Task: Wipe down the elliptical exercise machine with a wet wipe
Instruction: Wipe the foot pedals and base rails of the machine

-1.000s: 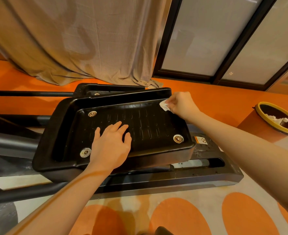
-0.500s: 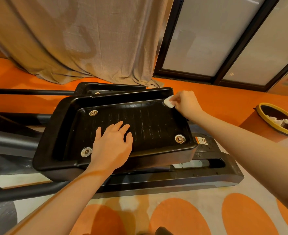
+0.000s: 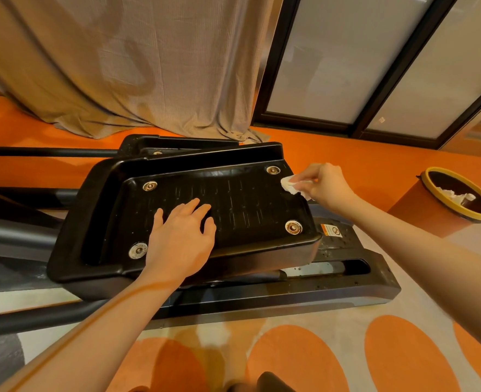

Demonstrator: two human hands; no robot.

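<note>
We are partway through: our right hand [image 3: 325,183] pinches the crumpled white wet wipe [image 3: 289,185] against the far right edge of the black foot pedal [image 3: 242,205], while our left hand [image 3: 181,236] rests flat and relaxed on its ribbed tread, holding nothing. The pedal looks glossy, with four metal bolts. The base rail [image 3: 347,281] below looks speckled and, we judge, still unwiped.
</note>
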